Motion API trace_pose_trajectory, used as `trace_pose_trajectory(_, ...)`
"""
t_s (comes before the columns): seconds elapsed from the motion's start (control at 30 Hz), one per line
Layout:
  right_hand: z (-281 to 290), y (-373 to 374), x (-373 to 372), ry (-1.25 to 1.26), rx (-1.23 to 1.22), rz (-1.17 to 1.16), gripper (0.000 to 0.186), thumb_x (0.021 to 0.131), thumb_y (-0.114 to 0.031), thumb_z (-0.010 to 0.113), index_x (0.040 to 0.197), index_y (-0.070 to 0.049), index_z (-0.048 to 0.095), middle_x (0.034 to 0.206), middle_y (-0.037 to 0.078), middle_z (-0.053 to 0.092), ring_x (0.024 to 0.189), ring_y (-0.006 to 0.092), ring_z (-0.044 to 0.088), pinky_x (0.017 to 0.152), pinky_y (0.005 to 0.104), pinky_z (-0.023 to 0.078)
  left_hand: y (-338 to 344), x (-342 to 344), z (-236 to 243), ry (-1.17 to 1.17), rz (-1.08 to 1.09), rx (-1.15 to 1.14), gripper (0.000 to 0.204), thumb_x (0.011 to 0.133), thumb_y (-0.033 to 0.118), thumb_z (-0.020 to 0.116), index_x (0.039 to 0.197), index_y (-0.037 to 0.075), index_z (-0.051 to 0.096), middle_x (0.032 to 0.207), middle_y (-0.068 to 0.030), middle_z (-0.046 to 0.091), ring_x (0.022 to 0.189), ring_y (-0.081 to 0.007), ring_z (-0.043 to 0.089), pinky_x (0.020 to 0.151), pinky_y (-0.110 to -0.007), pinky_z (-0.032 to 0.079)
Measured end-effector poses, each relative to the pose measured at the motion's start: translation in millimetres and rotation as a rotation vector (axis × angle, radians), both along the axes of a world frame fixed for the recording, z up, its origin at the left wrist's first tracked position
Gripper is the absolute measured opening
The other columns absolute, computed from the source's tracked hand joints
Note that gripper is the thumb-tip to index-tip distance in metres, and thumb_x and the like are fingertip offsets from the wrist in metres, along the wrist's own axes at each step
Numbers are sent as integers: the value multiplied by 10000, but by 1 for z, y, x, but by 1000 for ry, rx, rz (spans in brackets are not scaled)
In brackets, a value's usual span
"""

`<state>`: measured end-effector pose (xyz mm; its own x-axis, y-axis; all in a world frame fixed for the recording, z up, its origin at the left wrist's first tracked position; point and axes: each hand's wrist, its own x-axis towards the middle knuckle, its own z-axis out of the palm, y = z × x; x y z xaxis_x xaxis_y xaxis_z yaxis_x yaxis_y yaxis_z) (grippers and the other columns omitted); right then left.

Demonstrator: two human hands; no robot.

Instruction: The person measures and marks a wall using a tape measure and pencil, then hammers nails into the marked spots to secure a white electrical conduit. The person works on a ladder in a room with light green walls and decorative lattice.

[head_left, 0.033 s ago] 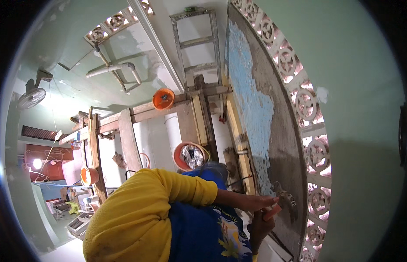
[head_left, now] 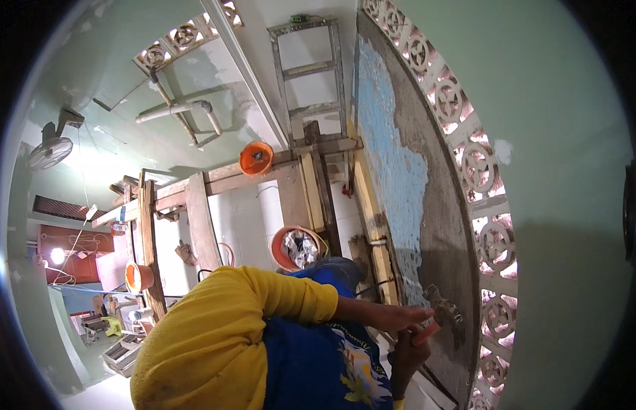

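Handle [head_left: 426,333] within right fingers [head_left: 416,351], left hand [head_left: 412,315] beside

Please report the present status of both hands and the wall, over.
Right hand gripping reddish handle. Left hand beside it, contact unclear. Wall partly grey, partly blue. Pale wooden beam close by wall.

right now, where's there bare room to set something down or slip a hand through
The wide board between the orange bucket, pinkish bucket and yellowish beam looks bare. A hand might pass through the pale gap between that board and the grey board. Crowded: the patchy wall, where left hand, right hand and red handle bunch together.
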<state>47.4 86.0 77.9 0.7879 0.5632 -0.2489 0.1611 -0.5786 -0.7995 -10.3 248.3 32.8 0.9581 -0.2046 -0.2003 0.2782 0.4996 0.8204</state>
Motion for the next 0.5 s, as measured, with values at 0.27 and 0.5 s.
trace_pose_trajectory(0.27,11,42,-9,-148,69,-8,193,906,-181,789,948,5,759,759,96,715,753,180,687,697,360,518,41,-42,4,-76,264,590,224,994,174,644,1134,-1,655,979,-149,712,943,-260,703,844,-412,534)
trace_pose_trajectory(0.5,13,113,-5,-176,19,-9,228,893,-196,808,922,24,751,738,90,701,707,163,656,647,351,494,112,-47,17,-94,289,719,257,974,254,722,1040,6,722,921,-162,741,879,-320,723,803,-430,544)
